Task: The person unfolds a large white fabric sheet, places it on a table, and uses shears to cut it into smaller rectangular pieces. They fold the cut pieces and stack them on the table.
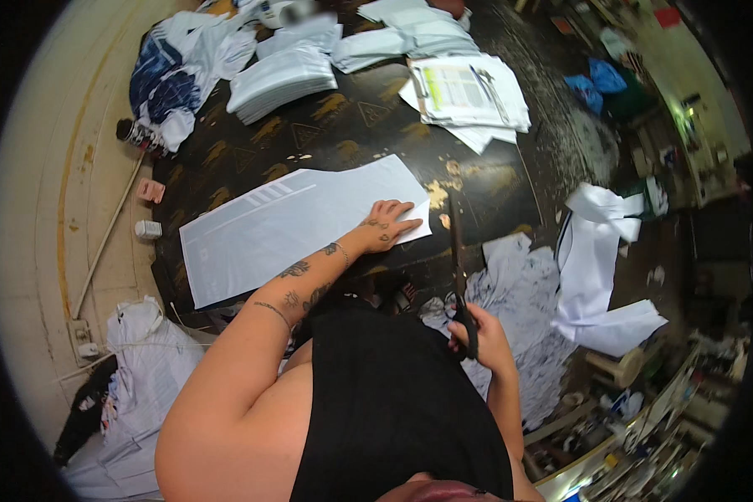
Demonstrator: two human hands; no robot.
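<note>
A long white fabric piece [284, 224] lies flat on the dark patterned table [343, 125]. My left hand [385, 226] presses down on its right end, fingers spread. My right hand [477, 335] grips the handles of large black scissors [458, 268] near the table's front edge. The blades point away from me, up toward the fabric's right corner, and they stand apart from the cloth.
Stacks of folded white fabric [280, 79] and paper patterns [468, 92] sit at the table's far side, beside a blue-and-white garment [171, 84]. White offcuts [527, 301] cover the floor at right. A bag of cloth [146, 351] lies lower left. A spool [130, 130] stands at the left edge.
</note>
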